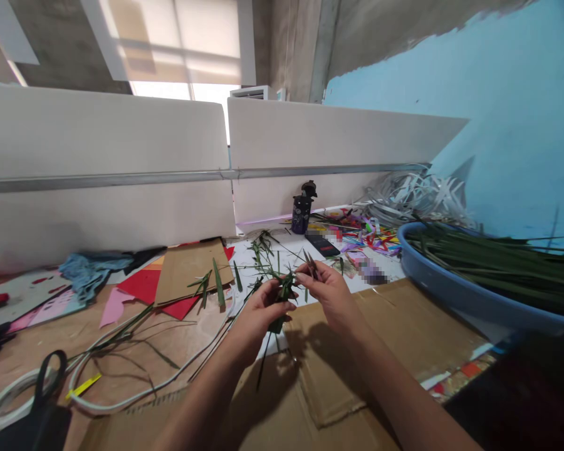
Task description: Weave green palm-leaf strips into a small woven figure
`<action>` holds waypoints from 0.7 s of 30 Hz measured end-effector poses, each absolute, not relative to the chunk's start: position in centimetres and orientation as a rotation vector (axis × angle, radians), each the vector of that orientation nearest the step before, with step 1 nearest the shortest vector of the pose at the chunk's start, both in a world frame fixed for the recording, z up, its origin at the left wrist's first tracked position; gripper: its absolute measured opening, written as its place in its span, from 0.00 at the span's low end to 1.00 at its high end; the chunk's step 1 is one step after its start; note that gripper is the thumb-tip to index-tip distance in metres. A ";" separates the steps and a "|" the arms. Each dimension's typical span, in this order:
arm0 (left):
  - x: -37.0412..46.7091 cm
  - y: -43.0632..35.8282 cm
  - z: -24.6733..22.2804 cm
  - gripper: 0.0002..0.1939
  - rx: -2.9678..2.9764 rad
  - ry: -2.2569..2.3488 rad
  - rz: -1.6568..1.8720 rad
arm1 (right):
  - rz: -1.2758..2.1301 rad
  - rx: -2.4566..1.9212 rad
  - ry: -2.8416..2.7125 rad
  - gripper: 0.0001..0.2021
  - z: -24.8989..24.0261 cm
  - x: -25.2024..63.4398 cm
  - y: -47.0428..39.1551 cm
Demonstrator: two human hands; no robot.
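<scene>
Over the cardboard sheets, my left hand pinches a small bundle of woven green leaf strips, with thin strands hanging below it. My right hand touches the bundle's right side with its fingertips and holds small scissors, whose blades point up and away. Parts of the bundle are hidden by my fingers. Just beyond my hands, loose leaf cuttings lie on a white surface.
A blue basin of long green leaves stands at the right. Further back are a dark bottle, a phone and grey strapping. Tape, a white cable and coloured paper lie at left.
</scene>
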State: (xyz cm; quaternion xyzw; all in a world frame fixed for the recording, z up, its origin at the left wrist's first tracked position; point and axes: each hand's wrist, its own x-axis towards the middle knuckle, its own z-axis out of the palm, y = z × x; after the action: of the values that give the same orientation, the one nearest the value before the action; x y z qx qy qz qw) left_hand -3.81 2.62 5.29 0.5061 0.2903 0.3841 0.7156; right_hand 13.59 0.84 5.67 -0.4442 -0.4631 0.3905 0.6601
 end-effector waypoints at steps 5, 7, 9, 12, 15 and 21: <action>-3.9 2.9 5.0 0.22 1.064 0.695 0.927 | 0.849 -1.015 -1.001 0.22 4.7 14.7 0.3; -4.0 3.1 5.0 0.24 1.022 0.689 0.951 | 0.830 -1.055 -1.052 0.21 4.3 15.3 0.1; -4.2 3.2 5.1 0.25 0.986 0.673 0.962 | 0.803 -1.105 -1.127 0.19 4.0 15.7 0.0; -4.4 3.2 5.2 0.24 0.972 0.662 0.950 | 0.769 -1.142 -1.204 0.18 4.1 15.7 0.0; -4.5 3.2 5.2 0.23 0.986 0.651 0.926 | 0.756 -1.147 -1.241 0.18 4.2 15.6 0.1; -4.4 3.0 5.2 0.24 1.031 0.666 0.866 | 0.739 -1.124 -1.262 0.17 4.0 15.5 0.2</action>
State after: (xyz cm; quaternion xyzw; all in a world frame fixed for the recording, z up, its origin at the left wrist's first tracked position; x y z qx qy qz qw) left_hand -4.41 3.01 5.23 0.4682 0.3027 0.3934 0.7310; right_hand 15.45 0.17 3.99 -0.4857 -0.5451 0.3192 0.6042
